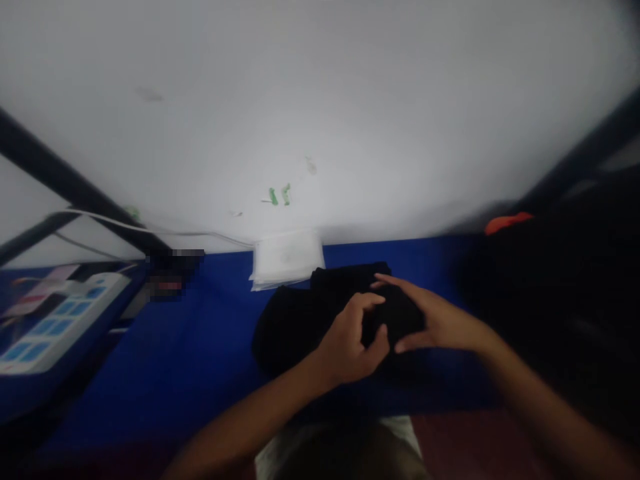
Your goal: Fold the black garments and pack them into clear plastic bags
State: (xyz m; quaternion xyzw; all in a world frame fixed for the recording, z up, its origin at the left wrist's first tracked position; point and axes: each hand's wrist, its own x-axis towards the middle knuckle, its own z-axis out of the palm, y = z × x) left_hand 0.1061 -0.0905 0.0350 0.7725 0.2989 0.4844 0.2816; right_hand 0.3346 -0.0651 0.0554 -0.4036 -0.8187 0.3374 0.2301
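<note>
Head camera view shows a black bundle (pixel 323 303), apparently soft fabric, lying on a blue surface (pixel 200 360) directly in front of the person. It is dark and matte, so its folds and seams barely show. Its left part bulges in a rounded lump, a flatter piece with a fairly straight upper edge lies at the back, and another rounded part sits between the hands.

The left hand (pixel 354 340) is over the bundle's near middle, index finger and thumb curved with a gap between them. The right hand (pixel 433 320) is at the bundle's right side, fingers reaching over its top and thumb set well apart below, a wide spread with black material between. The dark tone and blur hide the contact, so I cannot tell whether either hand actually grips the material.

Just behind the bundle, a stack of white sheets or packets (pixel 287 260) lies near the pale wall (pixel 390 133). Well to the left is a white power strip (pixel 107 283) with blue socket faces; at far right, an orange item (pixel 507 223) shows beside a large dark mass (pixel 565 287).
</note>
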